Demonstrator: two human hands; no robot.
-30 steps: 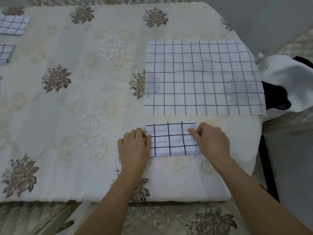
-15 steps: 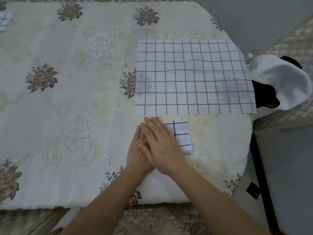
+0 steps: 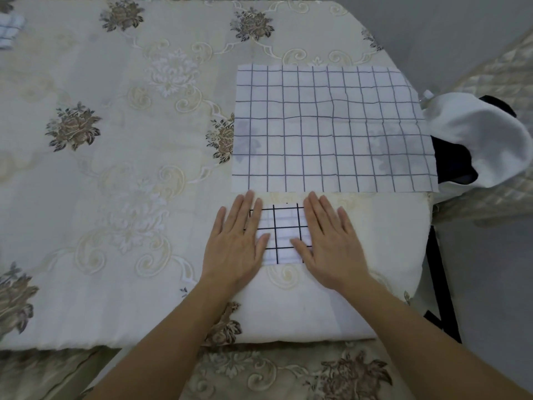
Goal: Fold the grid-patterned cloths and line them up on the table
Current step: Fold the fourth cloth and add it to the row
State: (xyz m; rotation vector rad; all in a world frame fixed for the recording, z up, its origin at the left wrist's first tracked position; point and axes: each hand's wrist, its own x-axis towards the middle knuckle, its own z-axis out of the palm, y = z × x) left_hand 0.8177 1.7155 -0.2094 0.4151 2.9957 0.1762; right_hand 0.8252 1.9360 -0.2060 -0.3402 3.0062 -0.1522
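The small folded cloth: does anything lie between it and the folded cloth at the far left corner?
Nothing visible does. Only tablecloth lies between the small folded cloth and the far-left folded cloth; the unfolded cloth is off that path.

Both side edges of the small folded white cloth with black grid lines (image 3: 284, 232) lie hidden under the flat left hand (image 3: 234, 246) and right hand (image 3: 331, 243). Far up-left of them, another folded grid-patterned cloth (image 3: 8, 31) is cut off, blurred.
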